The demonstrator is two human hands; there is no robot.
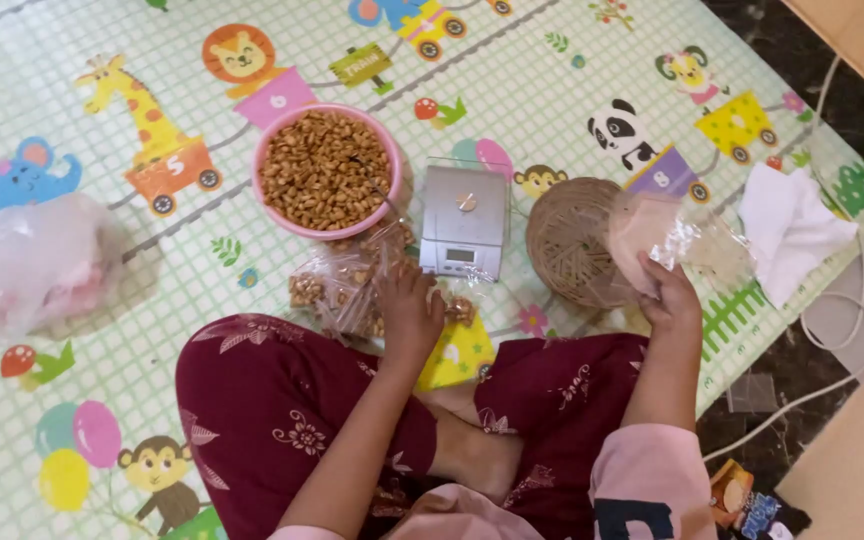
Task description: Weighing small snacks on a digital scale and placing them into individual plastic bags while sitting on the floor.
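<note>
Pink nut bowl [327, 170], scale [465, 220], basket [572, 240] crowd filled packets [347, 290].

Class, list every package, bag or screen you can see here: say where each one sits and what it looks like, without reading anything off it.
Small clear plastic bags of brown nuts: under the left hand, below the pink bowl.
Empty clear plastic bags: in the right hand, crinkled.
Silver kitchen scale: mat centre, small grey screen.
Large cloudy plastic bag: left edge.
Dark snack packet: bottom right, orange patches.
</note>
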